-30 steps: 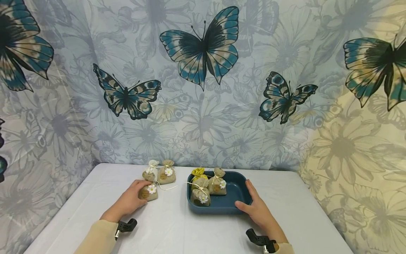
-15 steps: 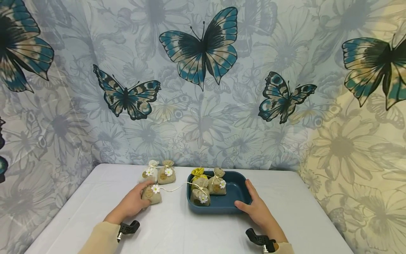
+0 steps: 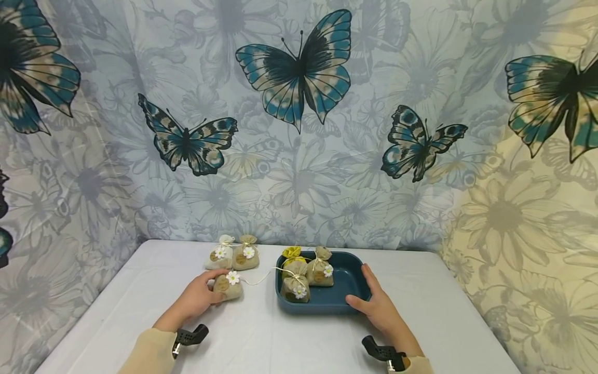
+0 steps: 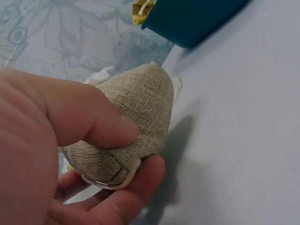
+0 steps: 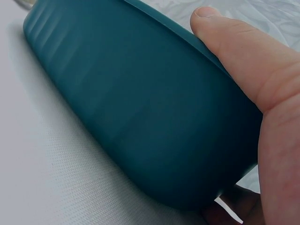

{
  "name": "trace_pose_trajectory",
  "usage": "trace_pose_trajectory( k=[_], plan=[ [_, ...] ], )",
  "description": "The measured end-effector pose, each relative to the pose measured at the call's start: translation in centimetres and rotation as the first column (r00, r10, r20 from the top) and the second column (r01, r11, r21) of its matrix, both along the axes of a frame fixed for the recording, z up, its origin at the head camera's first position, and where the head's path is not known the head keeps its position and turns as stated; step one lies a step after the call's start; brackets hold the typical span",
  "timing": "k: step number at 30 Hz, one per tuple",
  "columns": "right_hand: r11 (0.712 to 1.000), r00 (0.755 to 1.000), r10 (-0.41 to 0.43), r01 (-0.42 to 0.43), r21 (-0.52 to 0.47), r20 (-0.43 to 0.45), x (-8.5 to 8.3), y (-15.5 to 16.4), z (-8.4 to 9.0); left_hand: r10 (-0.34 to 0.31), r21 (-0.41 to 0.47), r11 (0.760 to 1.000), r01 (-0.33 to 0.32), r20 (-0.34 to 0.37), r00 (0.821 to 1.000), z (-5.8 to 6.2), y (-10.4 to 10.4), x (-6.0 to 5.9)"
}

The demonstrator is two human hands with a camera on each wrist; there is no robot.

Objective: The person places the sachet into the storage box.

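In the head view, my left hand [image 3: 196,297] grips a small beige burlap sachet [image 3: 229,288] with a white flower on it. The left wrist view shows the thumb on one face of the sachet [image 4: 140,98] and fingers on the other. Its pale cord trails right, toward the blue tray [image 3: 322,309]. My right hand [image 3: 379,307] holds the tray's right end, the thumb over the rim in the right wrist view. Inside the tray's left half are a yellow sachet [image 3: 291,253] and two beige sachets, one in front [image 3: 294,285] and one behind [image 3: 320,271].
Behind my left hand, a white sachet [image 3: 220,256] and a tan sachet [image 3: 245,255] stand side by side on the table [image 3: 261,343], which has a white cover. A butterfly-print cloth [image 3: 299,197] hangs right behind the table's back edge.
My left hand has moved right and slightly nearer with the beige sachet, uncovering more of the white sachet behind. My right hand and the tray stay where they were.
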State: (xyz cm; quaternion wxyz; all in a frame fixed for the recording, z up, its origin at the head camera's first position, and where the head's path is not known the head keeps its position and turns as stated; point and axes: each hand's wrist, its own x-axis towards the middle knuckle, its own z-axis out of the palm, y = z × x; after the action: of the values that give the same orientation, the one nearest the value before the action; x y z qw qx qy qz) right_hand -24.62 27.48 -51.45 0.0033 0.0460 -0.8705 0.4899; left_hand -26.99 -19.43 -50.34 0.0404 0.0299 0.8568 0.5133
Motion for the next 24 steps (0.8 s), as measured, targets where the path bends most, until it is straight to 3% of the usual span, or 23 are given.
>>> trace_pose_trajectory(
  k=[7, 15, 24],
  plan=[
    [1.0, 1.0, -0.003, 0.003, -0.004, 0.008, 0.0, -0.1, 0.1, -0.006, 0.091, 0.996, 0.006, 0.0, 1.0, 1.1, 0.6, 0.4],
    [1.0, 1.0, 0.008, -0.008, 0.006, -0.009, 0.0, 0.1, 0.0, -0.038, 0.228, 0.973, 0.047, -0.045, 0.998, 2.2, 1.3, 0.5],
    [1.0, 1.0, 0.01, -0.01, -0.003, -0.01, 0.1, 0.1, -0.1, -0.041, 0.227, 0.971, 0.072, -0.139, 0.99, 4.0, 2.7, 0.9]
  ],
)
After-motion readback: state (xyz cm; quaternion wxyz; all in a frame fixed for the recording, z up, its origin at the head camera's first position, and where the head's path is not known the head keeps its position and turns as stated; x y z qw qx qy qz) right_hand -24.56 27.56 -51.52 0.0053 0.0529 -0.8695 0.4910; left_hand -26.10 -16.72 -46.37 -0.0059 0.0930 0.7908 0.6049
